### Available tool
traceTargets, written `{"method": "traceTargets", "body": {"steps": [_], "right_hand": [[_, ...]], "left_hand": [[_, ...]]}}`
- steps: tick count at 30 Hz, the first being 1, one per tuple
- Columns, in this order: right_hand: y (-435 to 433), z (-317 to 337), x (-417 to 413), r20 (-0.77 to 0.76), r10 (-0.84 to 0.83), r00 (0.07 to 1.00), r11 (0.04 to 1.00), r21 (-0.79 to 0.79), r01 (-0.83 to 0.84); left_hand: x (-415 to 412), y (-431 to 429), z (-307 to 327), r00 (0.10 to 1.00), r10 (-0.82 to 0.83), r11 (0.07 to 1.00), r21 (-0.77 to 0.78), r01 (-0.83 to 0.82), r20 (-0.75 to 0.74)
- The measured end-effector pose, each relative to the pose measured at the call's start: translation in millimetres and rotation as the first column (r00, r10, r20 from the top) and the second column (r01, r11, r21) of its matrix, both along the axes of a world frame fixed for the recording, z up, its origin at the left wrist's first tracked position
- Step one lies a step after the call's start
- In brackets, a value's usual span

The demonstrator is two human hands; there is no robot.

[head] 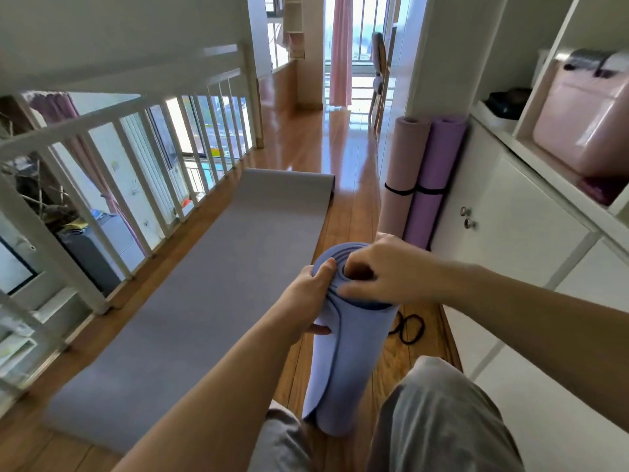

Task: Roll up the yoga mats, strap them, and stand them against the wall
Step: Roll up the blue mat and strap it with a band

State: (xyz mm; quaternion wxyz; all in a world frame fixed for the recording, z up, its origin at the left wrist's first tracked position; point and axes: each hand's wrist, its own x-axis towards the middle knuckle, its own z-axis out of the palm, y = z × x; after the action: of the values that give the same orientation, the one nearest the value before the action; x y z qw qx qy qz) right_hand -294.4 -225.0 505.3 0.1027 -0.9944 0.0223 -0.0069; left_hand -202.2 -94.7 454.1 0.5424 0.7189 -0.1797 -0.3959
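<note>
Near, the blue roll (343,362) stands upright between the knees, left hand (306,301) gripping its side, right hand (384,270) pinching its top coils; the strap (410,327) lies just right, nearer that hand.

floor (306,137): glossy wood | grey mat (204,284): matt foam | railing (102,158): white painted

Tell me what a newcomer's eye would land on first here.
Front and centre, the left hand and right hand grip the top of an upright rolled blue mat. A grey mat lies flat beside the railing; a pink mat and a purple mat stand strapped beside the cabinet.
</note>
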Motion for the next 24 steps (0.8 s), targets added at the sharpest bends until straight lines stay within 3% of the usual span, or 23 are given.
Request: {"method": "traceTargets", "body": {"steps": [1, 3, 7, 10, 14, 17, 20, 24], "right_hand": [[3, -2, -3, -0.098, 0.007, 0.995, 0.990, -0.139, -0.021], [4, -10, -7, -0.175, -0.032, 0.984, 0.969, -0.248, -0.012], [0, -28, -10, -0.022, -0.016, 1.000, 0.974, -0.225, 0.010], [-13, -31, -10, 0.066, -0.050, 0.997, 0.987, -0.150, 0.059], [-17, -34, -12, 0.111, -0.040, 0.993, 0.991, -0.126, 0.054], [-20, -35, -11, 0.081, -0.051, 0.995, 0.990, -0.128, 0.061], [-23, -27, -8, -0.044, -0.123, 0.991, 0.975, -0.191, 0.113], [-23, -25, -9, -0.076, -0.165, 0.983, 0.951, -0.276, 0.138]], "left_hand": [[0, -2, 2, 1.000, 0.012, 1.000, -0.001, -0.012, -0.014], [3, -5, 4, 0.999, 0.022, 1.000, -0.003, -0.022, -0.047], [4, -11, 3, 0.999, 0.038, 0.999, -0.021, -0.038, -0.009], [-4, -8, -16, 0.991, -0.004, 0.985, -0.169, 0.027, 0.131], [-9, 4, -54, 0.832, -0.052, 0.974, -0.156, 0.164, 0.553], [-7, 7, -60, 0.784, -0.037, 0.968, -0.172, 0.181, 0.619], [-1, 9, -54, 0.707, -0.029, 0.972, -0.145, 0.184, 0.707], [23, 15, -38, 0.633, 0.106, 0.991, -0.132, -0.006, 0.767]]}}
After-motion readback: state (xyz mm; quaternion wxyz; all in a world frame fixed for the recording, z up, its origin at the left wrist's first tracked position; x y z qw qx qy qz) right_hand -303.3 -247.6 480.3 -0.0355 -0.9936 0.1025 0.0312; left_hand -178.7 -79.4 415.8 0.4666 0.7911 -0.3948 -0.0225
